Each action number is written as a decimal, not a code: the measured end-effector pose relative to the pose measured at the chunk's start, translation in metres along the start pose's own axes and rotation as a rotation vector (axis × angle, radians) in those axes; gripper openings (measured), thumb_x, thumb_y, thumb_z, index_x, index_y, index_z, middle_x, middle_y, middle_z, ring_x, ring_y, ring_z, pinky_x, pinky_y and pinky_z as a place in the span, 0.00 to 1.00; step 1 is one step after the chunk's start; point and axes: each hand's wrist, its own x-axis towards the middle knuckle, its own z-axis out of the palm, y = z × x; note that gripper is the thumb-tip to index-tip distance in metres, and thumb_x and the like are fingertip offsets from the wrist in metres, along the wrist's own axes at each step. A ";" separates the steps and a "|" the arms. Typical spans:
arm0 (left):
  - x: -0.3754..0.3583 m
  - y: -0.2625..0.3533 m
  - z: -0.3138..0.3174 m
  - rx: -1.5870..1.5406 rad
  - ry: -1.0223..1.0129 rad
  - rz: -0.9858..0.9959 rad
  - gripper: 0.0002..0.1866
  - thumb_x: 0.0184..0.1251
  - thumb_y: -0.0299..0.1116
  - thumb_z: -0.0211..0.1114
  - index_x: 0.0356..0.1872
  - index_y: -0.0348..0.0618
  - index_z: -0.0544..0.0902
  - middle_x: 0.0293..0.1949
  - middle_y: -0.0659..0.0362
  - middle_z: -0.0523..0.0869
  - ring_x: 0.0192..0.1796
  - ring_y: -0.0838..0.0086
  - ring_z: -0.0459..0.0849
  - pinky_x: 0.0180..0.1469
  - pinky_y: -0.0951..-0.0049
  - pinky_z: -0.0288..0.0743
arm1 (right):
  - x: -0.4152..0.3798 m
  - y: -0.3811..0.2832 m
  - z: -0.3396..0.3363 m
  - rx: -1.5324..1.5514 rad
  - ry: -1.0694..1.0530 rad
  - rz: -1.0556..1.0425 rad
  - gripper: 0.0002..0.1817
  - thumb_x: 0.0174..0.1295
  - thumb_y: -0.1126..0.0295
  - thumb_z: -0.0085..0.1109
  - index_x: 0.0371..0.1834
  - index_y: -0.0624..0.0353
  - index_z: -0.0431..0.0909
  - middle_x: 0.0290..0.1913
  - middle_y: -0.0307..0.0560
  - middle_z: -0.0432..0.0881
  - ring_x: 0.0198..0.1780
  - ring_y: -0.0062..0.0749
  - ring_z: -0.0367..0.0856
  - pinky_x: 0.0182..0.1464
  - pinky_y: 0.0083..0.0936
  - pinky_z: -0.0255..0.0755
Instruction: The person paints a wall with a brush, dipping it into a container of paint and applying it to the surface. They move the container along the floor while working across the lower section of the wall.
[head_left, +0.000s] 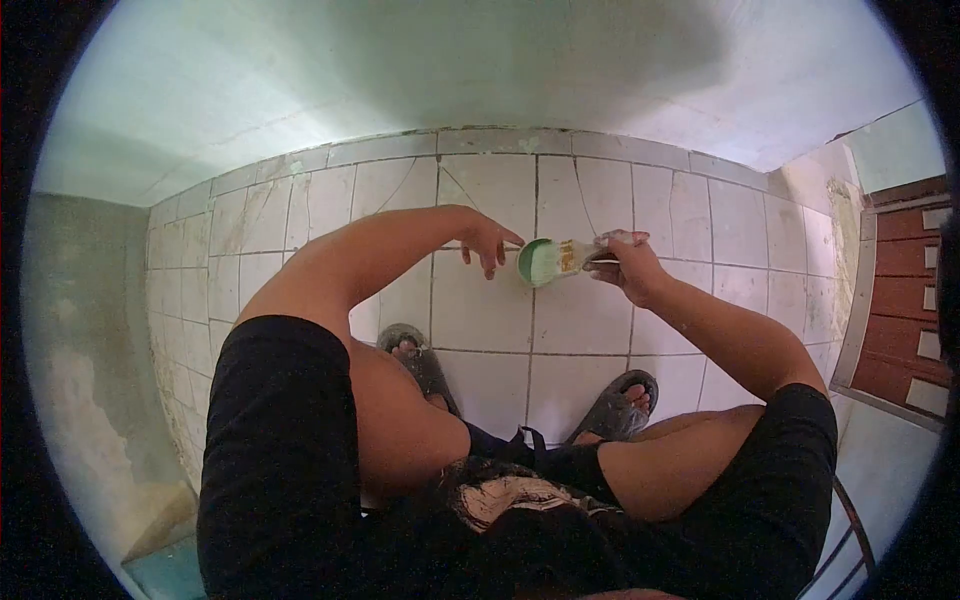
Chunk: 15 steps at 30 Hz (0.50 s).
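My right hand (625, 268) grips the handle of a paintbrush (567, 257), whose pale bristles point left. The bristles lie over a small green container (534, 262), and the brush hides part of it. Just left of the container is my left hand (487, 244), its fingers apart and hanging down, with nothing in them. One of its fingertips comes close to the container's rim; whether they touch is unclear. Both hands are above the white tiled floor (485, 310).
A pale green wall (450, 70) rises beyond the tiles. My sandalled feet (420, 365) (625, 405) stand on the floor below my hands. A reddish-brown door (905, 300) is at the right, and a grey stained wall (85, 340) at the left.
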 end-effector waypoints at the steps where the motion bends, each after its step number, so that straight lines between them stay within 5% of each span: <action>1: 0.001 0.000 0.001 -0.061 -0.006 0.031 0.53 0.45 0.27 0.71 0.69 0.60 0.42 0.63 0.54 0.64 0.60 0.63 0.69 0.54 0.53 0.70 | -0.005 -0.005 0.009 0.000 -0.001 0.001 0.09 0.61 0.67 0.49 0.41 0.58 0.71 0.36 0.47 0.78 0.34 0.33 0.80 0.35 0.26 0.79; 6: 0.010 -0.001 0.003 -0.127 -0.023 0.066 0.49 0.49 0.26 0.68 0.68 0.55 0.44 0.60 0.57 0.69 0.58 0.63 0.71 0.54 0.55 0.71 | -0.016 -0.009 0.032 -0.637 -0.066 -0.417 0.06 0.56 0.72 0.55 0.33 0.63 0.74 0.28 0.43 0.78 0.29 0.26 0.80 0.29 0.20 0.75; 15: 0.018 -0.018 0.020 0.094 0.290 0.361 0.38 0.48 0.29 0.68 0.63 0.46 0.60 0.49 0.58 0.79 0.47 0.67 0.78 0.45 0.67 0.74 | -0.032 -0.025 0.069 -0.975 -0.034 -0.643 0.08 0.53 0.70 0.57 0.30 0.64 0.75 0.19 0.43 0.76 0.20 0.21 0.69 0.25 0.23 0.66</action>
